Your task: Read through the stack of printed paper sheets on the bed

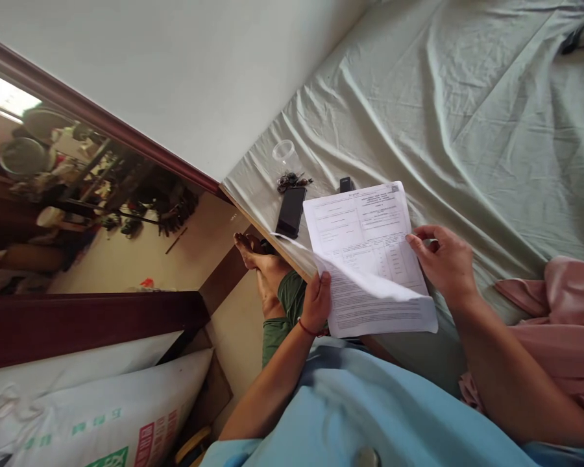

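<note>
Printed papers (377,237): between the two hands, raised in front of the torso, over the near part of the pale green cloth (467,155).

Orientation: long axis runs away from the body, far end leaning left of the grip, near end close to the blue shirt (370,402). Far short edge points toward a small black object (345,185) showing just past it. Print too small to read.

Left hand (317,303): closed on the left long edge, in its nearer half, thumb on top. Red band (306,328) on that wrist.

Right hand (445,263): thumb tip at the right long edge, farther from the body than the left grip; other fingers bent. Cannot tell whether it pinches the sheets or only touches.

Lifted leaf (365,275): bowed, seen at a steep angle, crossing the pages slantwise from beyond the left grip to nearer the body than the right thumb.

Beyond the left grip, leftward: dark phone (291,213), long axis also running outward; past it a dark tangled cluster (292,181), then a clear container (285,154). Right of the right hand, nearer the body: pink cloth (564,301).
</note>
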A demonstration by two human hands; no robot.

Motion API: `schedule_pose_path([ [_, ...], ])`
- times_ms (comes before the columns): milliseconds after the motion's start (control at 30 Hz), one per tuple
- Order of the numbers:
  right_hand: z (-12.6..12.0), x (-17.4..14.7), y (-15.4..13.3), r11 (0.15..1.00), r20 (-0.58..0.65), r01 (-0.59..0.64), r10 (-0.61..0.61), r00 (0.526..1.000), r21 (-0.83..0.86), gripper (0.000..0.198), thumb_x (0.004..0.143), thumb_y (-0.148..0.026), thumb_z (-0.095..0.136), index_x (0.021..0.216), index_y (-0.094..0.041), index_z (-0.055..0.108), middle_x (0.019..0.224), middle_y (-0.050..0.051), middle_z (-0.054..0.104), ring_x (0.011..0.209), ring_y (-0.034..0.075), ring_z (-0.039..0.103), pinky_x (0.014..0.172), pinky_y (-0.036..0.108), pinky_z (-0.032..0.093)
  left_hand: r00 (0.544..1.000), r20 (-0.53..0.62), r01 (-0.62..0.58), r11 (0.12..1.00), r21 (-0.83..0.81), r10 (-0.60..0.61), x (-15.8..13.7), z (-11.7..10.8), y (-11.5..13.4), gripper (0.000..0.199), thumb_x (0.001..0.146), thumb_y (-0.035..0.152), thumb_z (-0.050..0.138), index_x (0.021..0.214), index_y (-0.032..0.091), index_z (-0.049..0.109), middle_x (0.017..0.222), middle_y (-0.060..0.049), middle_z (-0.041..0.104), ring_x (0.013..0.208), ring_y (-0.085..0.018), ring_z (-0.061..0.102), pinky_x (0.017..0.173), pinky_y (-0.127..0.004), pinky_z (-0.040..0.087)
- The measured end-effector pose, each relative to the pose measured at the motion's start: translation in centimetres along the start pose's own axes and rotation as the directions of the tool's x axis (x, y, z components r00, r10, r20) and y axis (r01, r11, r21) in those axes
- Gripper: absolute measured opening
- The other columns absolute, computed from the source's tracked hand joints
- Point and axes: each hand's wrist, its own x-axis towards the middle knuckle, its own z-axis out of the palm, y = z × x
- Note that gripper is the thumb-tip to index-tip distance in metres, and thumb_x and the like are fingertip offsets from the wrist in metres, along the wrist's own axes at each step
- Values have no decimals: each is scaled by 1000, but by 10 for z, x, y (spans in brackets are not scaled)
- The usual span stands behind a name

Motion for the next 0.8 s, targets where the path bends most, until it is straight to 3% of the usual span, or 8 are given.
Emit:
schedule_pose_path([
  [133,-3,-2,-6,996,35,-39,37,999,76,24,83,-46,69,74,-24,67,65,1,62,59,17,49,62,34,40,996,12,-88,991,99,87,-2,0,1,60,98,71,53,112,17,75,107,-11,78,106,-29,70,105,-42,53],
  [367,-4,-2,-10,993,35,-12,8,999,121,14,79,-35,63,72,-23,66,65,1,59,59,15,46,59,32,37,991,56,-126,983,137,119,-2,3,2,64,99,73,48,115,18,76,113,-12,80,110,-30,71,104,-43,55],
  [567,-3,-2,-4,976,78,-69,54,995,208,15,81,-36,68,76,-22,67,69,0,62,63,15,49,60,30,39,991,63,-123,981,151,115,0,3,2,67,98,74,48,120,17,75,118,-13,79,112,-30,72,105,-44,55],
  [667,-5,-3,0,857,258,-203,86,962,473,24,77,-42,81,85,-23,68,80,1,70,68,17,59,58,27,43,991,72,-122,980,158,111,2,3,4,68,99,74,47,121,16,74,120,-14,79,114,-30,72,106,-43,55],
  [800,-15,-7,2,630,517,-326,-142,844,705,31,80,-47,85,91,-23,69,100,5,77,89,23,71,78,34,56,988,90,-139,978,158,126,2,3,4,66,101,72,46,125,16,73,124,-13,78,117,-29,71,108,-43,55],
])
